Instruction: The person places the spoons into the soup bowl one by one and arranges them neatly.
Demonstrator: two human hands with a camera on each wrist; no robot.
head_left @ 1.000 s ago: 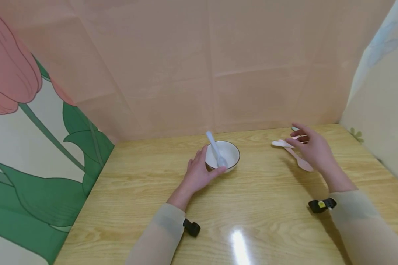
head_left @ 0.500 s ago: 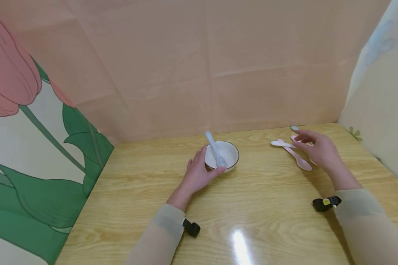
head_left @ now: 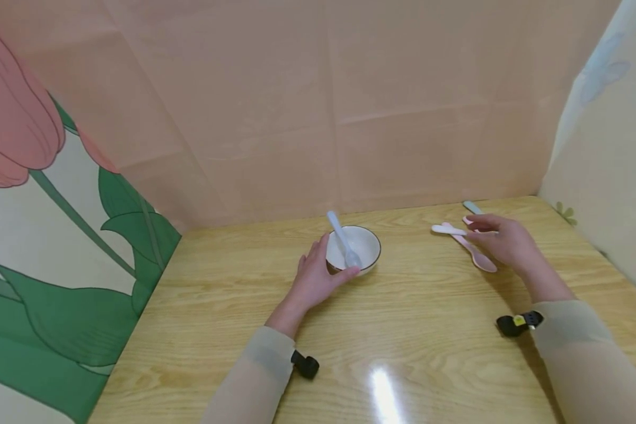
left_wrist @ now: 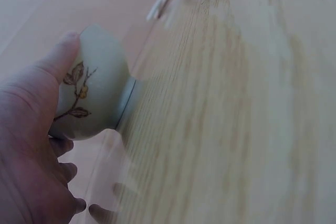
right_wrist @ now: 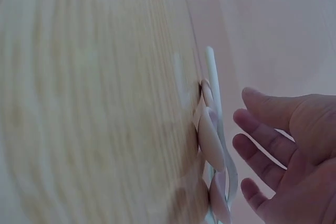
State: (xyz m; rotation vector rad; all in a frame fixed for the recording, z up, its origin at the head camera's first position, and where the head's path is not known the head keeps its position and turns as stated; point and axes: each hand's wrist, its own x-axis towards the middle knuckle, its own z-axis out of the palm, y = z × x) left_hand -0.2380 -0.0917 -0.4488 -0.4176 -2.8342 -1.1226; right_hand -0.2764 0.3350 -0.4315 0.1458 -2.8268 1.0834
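My left hand (head_left: 315, 280) holds a small white bowl (head_left: 369, 244) with a dark rim, thumb at the near side and fingers round the left. The left wrist view shows a brown leafy branch painted on the bowl's outside (left_wrist: 102, 72). A pale blue spoon (head_left: 339, 231) leans in it, handle sticking out over the far rim. My right hand (head_left: 509, 241) hovers at a loose pile of spoons, fingers loosely bent with nothing between them. A white spoon (head_left: 446, 230) lies across a pink spoon (head_left: 481, 261); the hand hides part of the pile.
Beyond the right hand lie a blue-green spoon handle (head_left: 472, 207) and another pink handle (head_left: 467, 220). The wooden table (head_left: 413, 330) ends at a pinkish backdrop (head_left: 275, 129). A tulip-printed panel (head_left: 69, 294) stands on the left, a pale printed one (head_left: 604, 176) on the right.
My right hand has drawn back slightly and lowered toward the spoons, its thumb and fingers coming closer together. The left hand and bowl have stayed put.
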